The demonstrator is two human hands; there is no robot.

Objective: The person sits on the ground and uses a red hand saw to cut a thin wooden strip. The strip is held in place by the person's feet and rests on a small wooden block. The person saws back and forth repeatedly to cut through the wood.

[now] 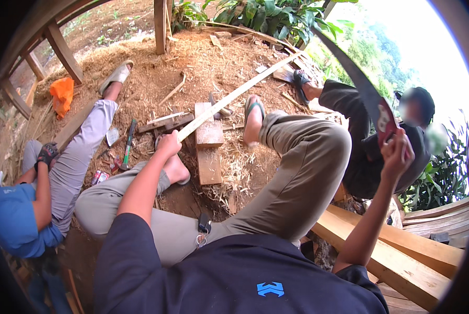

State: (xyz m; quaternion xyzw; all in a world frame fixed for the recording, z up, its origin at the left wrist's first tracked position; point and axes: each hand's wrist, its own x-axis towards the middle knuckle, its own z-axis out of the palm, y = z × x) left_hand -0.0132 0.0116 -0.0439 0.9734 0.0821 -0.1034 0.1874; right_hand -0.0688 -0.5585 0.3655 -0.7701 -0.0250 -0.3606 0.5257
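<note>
My left hand (168, 144) is closed around the near end of a long, thin wooden strip (239, 95). The strip slants away to the far right and crosses over a squared wood block (209, 134) between my feet. Up at the right, my right hand (398, 155) grips the red handle of a handsaw (356, 72). Its dark blade points up and to the left in the air, apart from the strip. Under the block, a second wood piece (209, 167) lies on the ground.
A person in blue (15, 217) sits at the left, and another in dark clothes (368, 136) sits at the right. Thick beams (391, 259) lie by my right arm. A green-and-black tool (128, 149), an orange bag (62, 96) and wood shavings (237, 180) are on the ground.
</note>
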